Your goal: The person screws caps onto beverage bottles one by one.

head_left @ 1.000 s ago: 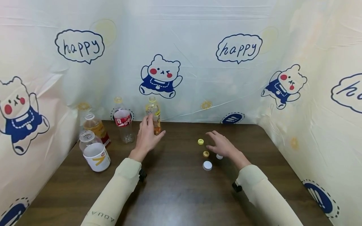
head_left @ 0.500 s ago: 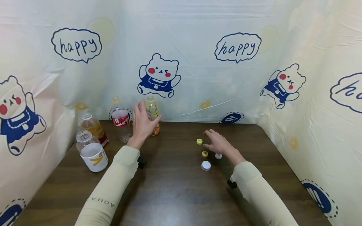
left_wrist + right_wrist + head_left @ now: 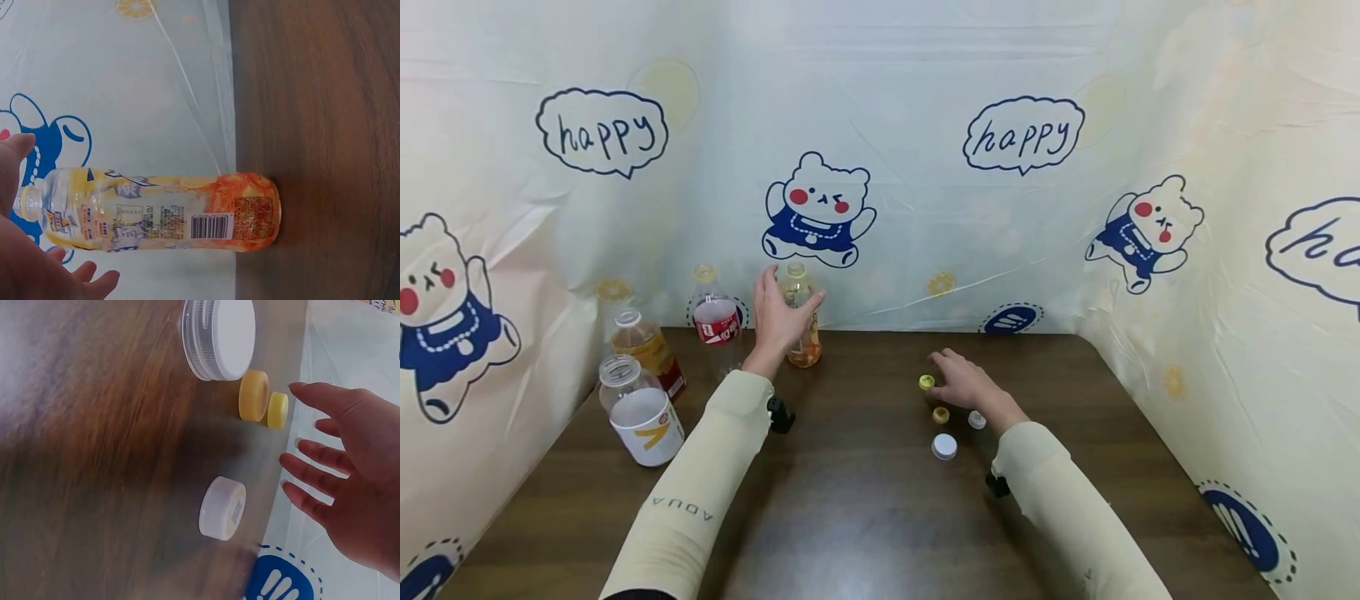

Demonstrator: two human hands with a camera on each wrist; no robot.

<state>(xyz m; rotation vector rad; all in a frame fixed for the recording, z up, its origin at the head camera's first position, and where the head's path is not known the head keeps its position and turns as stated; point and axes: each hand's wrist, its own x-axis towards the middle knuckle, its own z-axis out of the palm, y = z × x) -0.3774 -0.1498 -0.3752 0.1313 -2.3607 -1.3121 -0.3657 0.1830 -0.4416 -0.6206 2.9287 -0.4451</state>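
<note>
My left hand (image 3: 778, 323) is raised at a capless plastic bottle (image 3: 806, 350) with a yellow label and orange base, upright at the table's back. In the left wrist view, thumb and fingers spread on either side of the neck of this bottle (image 3: 156, 212), not closed round it. My right hand (image 3: 966, 385) hovers over several caps, fingers loosely bent and holding nothing. Its fingertips are nearest a small yellow cap (image 3: 927, 382). A gold-yellow cap (image 3: 940, 415), a large white cap (image 3: 944, 447) and a smaller white cap (image 3: 222, 508) lie close by.
More capless bottles stand at the left: a red-labelled clear one (image 3: 717, 321), an amber-labelled one (image 3: 651, 350) and a wide-mouthed white-labelled one (image 3: 647, 421). A printed curtain (image 3: 910, 208) rises behind the dark wooden table (image 3: 865, 500).
My left hand has risen beside the bottle, its fingers going from in front of it to its left side. My right hand has drifted left, closer to the yellow cap.
</note>
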